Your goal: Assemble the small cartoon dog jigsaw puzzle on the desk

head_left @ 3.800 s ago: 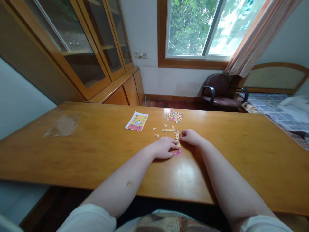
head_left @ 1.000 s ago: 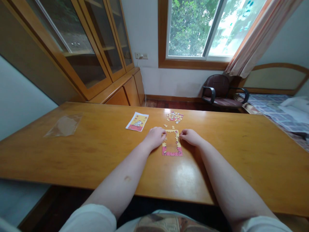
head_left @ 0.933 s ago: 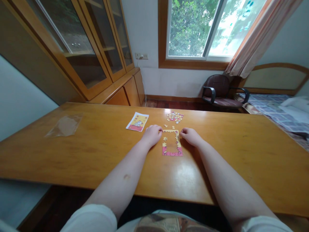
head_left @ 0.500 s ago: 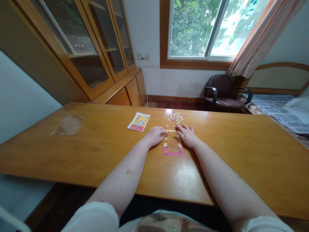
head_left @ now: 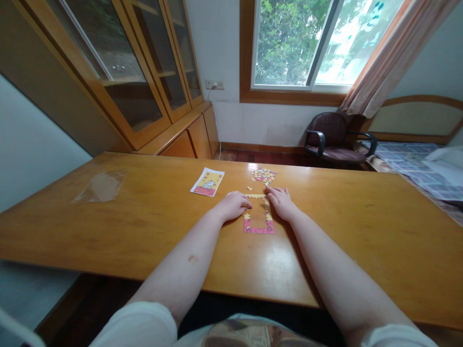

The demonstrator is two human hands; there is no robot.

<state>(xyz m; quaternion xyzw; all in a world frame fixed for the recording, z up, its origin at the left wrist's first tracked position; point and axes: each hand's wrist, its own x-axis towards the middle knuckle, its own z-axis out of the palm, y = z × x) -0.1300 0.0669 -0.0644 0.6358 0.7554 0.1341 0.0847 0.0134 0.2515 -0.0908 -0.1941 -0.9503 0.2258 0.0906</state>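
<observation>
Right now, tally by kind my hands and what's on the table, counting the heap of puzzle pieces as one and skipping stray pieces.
Hands, left hand and right hand: 2
Part-built puzzle: 1
Puzzle heap: 1
Picture card: 1
Plastic wrapper: 1
Total: 6

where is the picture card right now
In the head view, the picture card lies on the table, left of the pile of loose puzzle pieces, beyond and slightly left of the left hand.

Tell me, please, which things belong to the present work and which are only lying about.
Belong to the work:
puzzle border between left hand and right hand
heap of loose pieces
picture card, likely a guide

Seemingly only lying about:
clear plastic wrapping
armchair
</observation>
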